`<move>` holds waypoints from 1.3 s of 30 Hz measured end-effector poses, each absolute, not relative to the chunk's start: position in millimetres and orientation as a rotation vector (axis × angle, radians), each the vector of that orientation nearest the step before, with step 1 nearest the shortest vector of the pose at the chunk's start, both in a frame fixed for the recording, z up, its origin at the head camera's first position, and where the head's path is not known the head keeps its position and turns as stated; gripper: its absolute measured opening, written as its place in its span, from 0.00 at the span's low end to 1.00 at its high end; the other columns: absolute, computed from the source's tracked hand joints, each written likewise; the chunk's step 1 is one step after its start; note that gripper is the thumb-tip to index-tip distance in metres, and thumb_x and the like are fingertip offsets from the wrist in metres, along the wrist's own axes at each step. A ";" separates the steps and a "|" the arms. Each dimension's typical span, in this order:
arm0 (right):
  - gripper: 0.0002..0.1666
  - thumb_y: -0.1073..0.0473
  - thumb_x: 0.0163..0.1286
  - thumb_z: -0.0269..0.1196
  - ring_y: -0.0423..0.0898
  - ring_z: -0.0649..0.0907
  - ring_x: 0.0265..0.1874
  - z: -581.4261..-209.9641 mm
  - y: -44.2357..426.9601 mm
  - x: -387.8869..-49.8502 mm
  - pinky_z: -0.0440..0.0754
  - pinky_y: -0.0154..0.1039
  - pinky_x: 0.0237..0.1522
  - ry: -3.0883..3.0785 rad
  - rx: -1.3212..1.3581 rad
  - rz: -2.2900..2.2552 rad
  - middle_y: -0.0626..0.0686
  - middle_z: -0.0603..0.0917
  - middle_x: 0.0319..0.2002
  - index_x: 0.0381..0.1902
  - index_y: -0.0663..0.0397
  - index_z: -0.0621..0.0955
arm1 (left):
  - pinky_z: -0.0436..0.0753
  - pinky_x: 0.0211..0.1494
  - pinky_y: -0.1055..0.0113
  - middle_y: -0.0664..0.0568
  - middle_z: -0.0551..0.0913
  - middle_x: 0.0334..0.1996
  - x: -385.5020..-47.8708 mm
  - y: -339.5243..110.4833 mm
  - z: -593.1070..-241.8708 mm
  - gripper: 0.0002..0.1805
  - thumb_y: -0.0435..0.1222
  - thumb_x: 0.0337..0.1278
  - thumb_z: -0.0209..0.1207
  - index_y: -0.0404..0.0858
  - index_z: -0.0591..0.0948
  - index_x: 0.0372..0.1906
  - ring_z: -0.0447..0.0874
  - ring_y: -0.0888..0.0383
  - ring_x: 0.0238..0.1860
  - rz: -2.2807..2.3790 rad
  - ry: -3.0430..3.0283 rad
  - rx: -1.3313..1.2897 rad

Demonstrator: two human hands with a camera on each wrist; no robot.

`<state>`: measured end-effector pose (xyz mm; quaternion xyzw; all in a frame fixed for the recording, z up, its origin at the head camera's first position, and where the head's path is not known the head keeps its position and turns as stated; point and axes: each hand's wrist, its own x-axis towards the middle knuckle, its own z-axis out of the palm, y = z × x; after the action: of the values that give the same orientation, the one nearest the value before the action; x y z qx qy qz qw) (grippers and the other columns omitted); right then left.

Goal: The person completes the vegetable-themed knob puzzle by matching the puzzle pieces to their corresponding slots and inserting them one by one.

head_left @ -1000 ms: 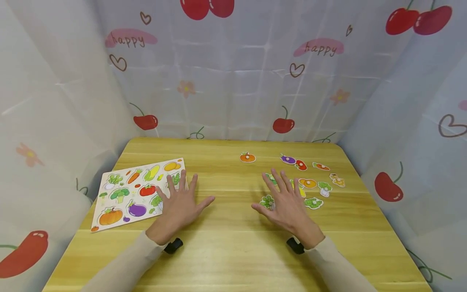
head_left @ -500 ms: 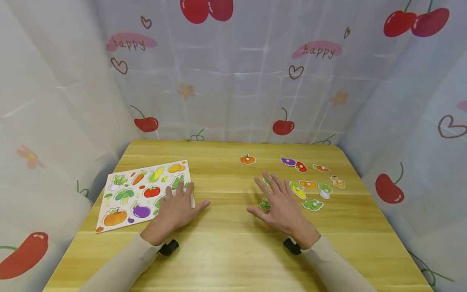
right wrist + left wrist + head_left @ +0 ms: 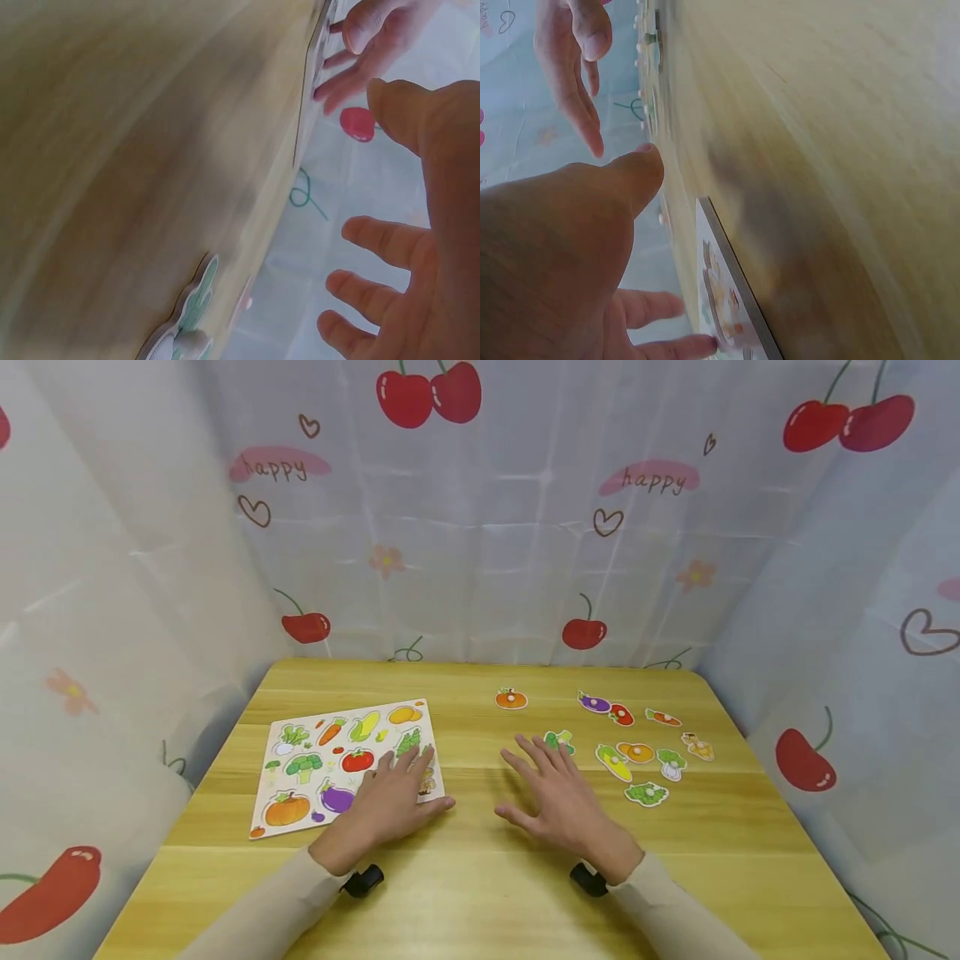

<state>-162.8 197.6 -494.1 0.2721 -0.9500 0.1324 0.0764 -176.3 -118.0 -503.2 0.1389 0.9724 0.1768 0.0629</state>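
Observation:
A pale wooden puzzle board printed with vegetables lies tilted on the left half of the table. Over its right part is my left hand, fingers spread and nearly straight; the fingertips appear to touch the board, whose corner also shows in the left wrist view. My right hand hovers palm down with spread fingers, holding nothing. Just beyond its fingertips lies a broccoli piece. A green-and-white knobbed piece appears beneath it in the right wrist view, hidden in the head view.
Loose knobbed pieces lie at the right: corn, eggplant, tomato, carrot, cabbage and others. A pumpkin piece lies at the back middle. A cherry-print curtain hangs around the wooden table.
The board has slid right along with my left hand, towards the table's middle. My right hand has drifted left, uncovering the broccoli and corn pieces. The head view has tilted up slightly.

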 end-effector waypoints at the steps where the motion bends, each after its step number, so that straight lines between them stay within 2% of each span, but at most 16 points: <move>1: 0.51 0.29 0.81 0.72 0.70 0.67 0.92 -494.4 196.0 -163.0 0.60 0.80 0.91 -2.848 0.830 0.393 0.61 0.66 0.93 0.90 0.45 0.74 | 0.67 0.86 0.16 0.38 0.66 0.93 -177.1 -116.1 -504.0 0.57 0.71 0.76 0.67 0.44 0.65 0.95 0.61 0.20 0.91 0.543 2.936 0.441; 5: 0.48 0.32 0.82 0.73 0.70 0.69 0.91 -494.5 189.5 -164.4 0.62 0.80 0.90 -2.851 0.899 0.400 0.62 0.69 0.92 0.89 0.46 0.75 | 0.69 0.86 0.17 0.38 0.67 0.92 -178.7 -110.6 -505.4 0.53 0.66 0.79 0.68 0.45 0.66 0.94 0.62 0.19 0.90 0.572 2.920 0.517; 15: 0.41 0.41 0.87 0.70 0.70 0.67 0.92 -498.1 171.9 -164.2 0.57 0.80 0.92 -2.924 1.122 0.443 0.59 0.70 0.92 0.88 0.48 0.76 | 0.68 0.90 0.23 0.38 0.69 0.91 -179.7 -103.4 -503.2 0.46 0.56 0.82 0.70 0.42 0.68 0.92 0.62 0.21 0.91 0.603 2.871 0.691; 21: 0.37 0.44 0.87 0.70 0.69 0.70 0.91 -500.0 165.2 -163.2 0.60 0.81 0.90 -2.883 1.255 0.395 0.58 0.74 0.90 0.86 0.51 0.79 | 0.67 0.93 0.29 0.41 0.73 0.89 -179.7 -99.1 -503.2 0.45 0.55 0.83 0.70 0.40 0.70 0.91 0.65 0.23 0.90 0.624 2.850 0.792; 28: 0.33 0.43 0.89 0.68 0.63 0.75 0.88 -500.6 161.7 -165.0 0.62 0.79 0.91 -2.911 1.262 0.353 0.57 0.79 0.86 0.83 0.51 0.82 | 0.67 0.93 0.29 0.42 0.73 0.90 -179.7 -99.1 -501.0 0.45 0.55 0.82 0.70 0.40 0.70 0.91 0.63 0.24 0.91 0.657 2.804 0.854; 33: 0.29 0.45 0.90 0.67 0.59 0.79 0.85 -497.9 162.5 -164.9 0.63 0.78 0.91 -2.929 1.243 0.371 0.55 0.83 0.81 0.79 0.51 0.85 | 0.68 0.93 0.30 0.42 0.70 0.91 -179.2 -105.2 -500.2 0.45 0.55 0.82 0.71 0.43 0.69 0.92 0.62 0.30 0.93 0.720 2.769 0.837; 39: 0.24 0.47 0.89 0.69 0.57 0.83 0.80 -494.2 171.8 -162.9 0.64 0.77 0.91 -2.963 1.191 0.421 0.54 0.88 0.75 0.73 0.52 0.90 | 0.66 0.92 0.25 0.39 0.67 0.92 -180.4 -131.0 -495.1 0.46 0.54 0.79 0.74 0.41 0.71 0.91 0.61 0.29 0.93 0.712 2.820 0.776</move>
<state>-162.9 171.8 -494.2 0.3695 -0.9192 0.1304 -0.0399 -180.4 -131.0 -495.1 0.2572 0.9348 0.2360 0.0656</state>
